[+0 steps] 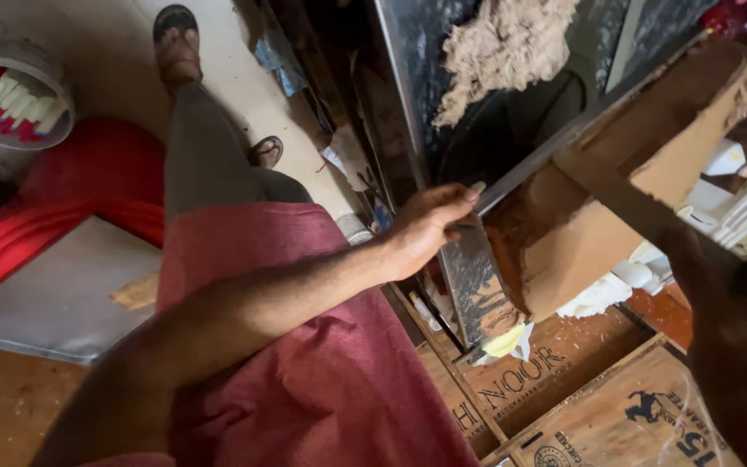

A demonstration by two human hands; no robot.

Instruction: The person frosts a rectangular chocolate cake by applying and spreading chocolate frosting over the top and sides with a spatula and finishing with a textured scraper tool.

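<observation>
My left hand reaches out from the lower left and closes on the near end of a long grey metal strip, which slants up to the right. Just below that hand stands a dark marbled panel. A brown cardboard box lies against the strip. My right arm comes in from the lower right, dark and blurred. My right hand rests on the box, and its fingers cannot be made out.
Printed wooden crates lie at the bottom right, with white foam pieces above them. A tan fibrous wad sits on the dark panel at the top. A bucket, red cloth and a grey board lie left. My sandalled foot is ahead.
</observation>
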